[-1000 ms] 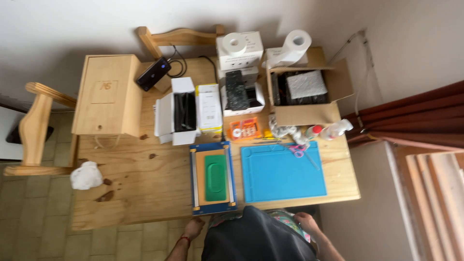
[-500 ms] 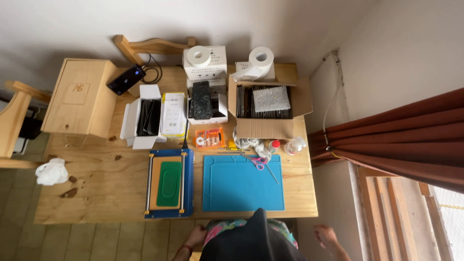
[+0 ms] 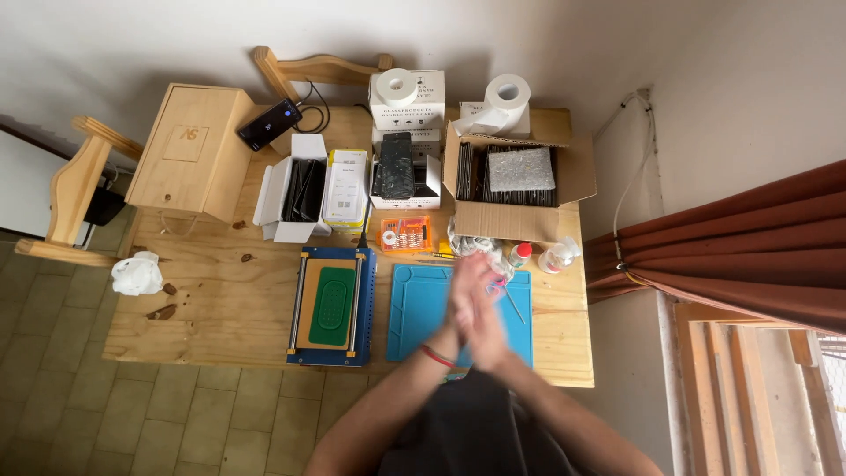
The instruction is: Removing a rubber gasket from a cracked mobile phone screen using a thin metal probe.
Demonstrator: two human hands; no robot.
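My left hand (image 3: 464, 291) and my right hand (image 3: 486, 310) are pressed palm to palm above the blue work mat (image 3: 414, 310), both blurred by motion. A red band sits on my left wrist. Neither hand holds anything. Left of the mat lies a blue framed plate with a green pad (image 3: 333, 304). Just beyond my fingertips are small bottles (image 3: 522, 255) and a thin tool (image 3: 514, 304) on the mat.
On the wooden table (image 3: 211, 300) stand a cardboard box of dark parts (image 3: 520, 189), white boxes (image 3: 295, 189), an orange screwdriver set (image 3: 406, 234), two paper rolls (image 3: 507, 92), a wooden box (image 3: 196, 150), a phone (image 3: 269, 124) and crumpled tissue (image 3: 137, 273). Curtain at right (image 3: 731, 256).
Both arms have come up from the bottom edge into view, and my hands have met over the blue mat. The camera view has shifted slightly.
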